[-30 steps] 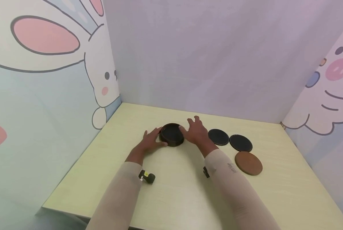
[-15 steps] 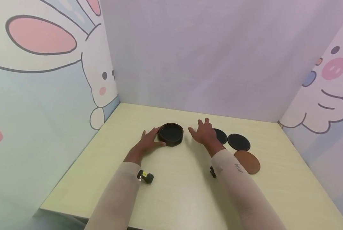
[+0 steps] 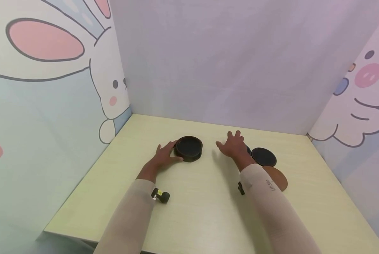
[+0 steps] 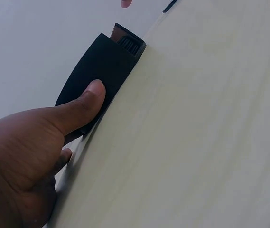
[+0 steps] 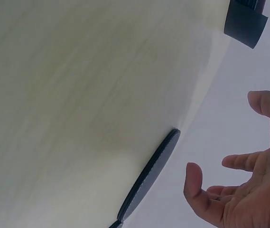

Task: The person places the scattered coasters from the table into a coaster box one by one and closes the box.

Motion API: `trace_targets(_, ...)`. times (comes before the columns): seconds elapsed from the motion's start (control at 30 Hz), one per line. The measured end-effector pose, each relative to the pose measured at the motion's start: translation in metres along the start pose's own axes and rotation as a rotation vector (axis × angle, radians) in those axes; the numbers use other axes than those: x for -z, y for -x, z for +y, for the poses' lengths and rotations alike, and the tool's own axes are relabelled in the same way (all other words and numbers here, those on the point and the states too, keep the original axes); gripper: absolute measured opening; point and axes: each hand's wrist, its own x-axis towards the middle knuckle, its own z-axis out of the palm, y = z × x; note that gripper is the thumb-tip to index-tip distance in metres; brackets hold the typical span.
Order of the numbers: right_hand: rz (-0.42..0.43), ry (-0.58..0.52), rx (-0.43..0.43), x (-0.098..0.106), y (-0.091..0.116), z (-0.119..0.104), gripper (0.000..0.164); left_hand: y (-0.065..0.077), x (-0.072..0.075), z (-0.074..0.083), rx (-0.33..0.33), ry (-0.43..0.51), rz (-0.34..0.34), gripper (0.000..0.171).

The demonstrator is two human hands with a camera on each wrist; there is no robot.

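Note:
A round black coaster holder (image 3: 189,147) stands upright at the middle back of the table. In the left wrist view, the wall of the coaster holder (image 4: 94,71) has a gap with stacked edges showing inside. My left hand (image 3: 164,156) grips its left side, thumb in front and fingers behind. My right hand (image 3: 234,146) hovers to the right with fingers spread, holding nothing, and partly hides one black coaster (image 3: 248,149). Beside that lies a second black coaster (image 3: 263,157), with a brown coaster (image 3: 276,177) in front, partly covered by my right sleeve.
The pale wooden table (image 3: 189,218) has fabric walls on its left, back and right. A small black camera (image 3: 160,195) sits at my left wrist, and another dark camera (image 3: 241,188) at my right wrist.
My right hand has moved away from the coaster holder to the right, over the nearest black coaster. My left hand keeps its grip on the holder. The head view has shifted slightly.

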Motion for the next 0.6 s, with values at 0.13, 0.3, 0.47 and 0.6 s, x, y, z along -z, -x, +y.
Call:
trace_targets(0.13, -0.058, 0.001, -0.017, 0.007, -0.002, 0.008, 0.098, 0.000, 0.001, 0.001, 0.003, 0.004, -0.003, 0.099)
trace_targets(0.3, -0.163, -0.021, -0.012, 0.017, 0.000, 0.016, 0.104, 0.000, 0.000, 0.001, 0.003, 0.005, -0.002, 0.099)
trace_targets(0.47, -0.214, -0.009, 0.006, 0.026, 0.003, 0.020, 0.105, 0.000, -0.001, -0.001, 0.000, 0.005, 0.001, 0.099)
trace_targets(0.6, -0.236, 0.007, -0.004, 0.030, 0.004, 0.023, 0.105, -0.001, -0.001, -0.002, 0.002, 0.006, -0.002, 0.099)
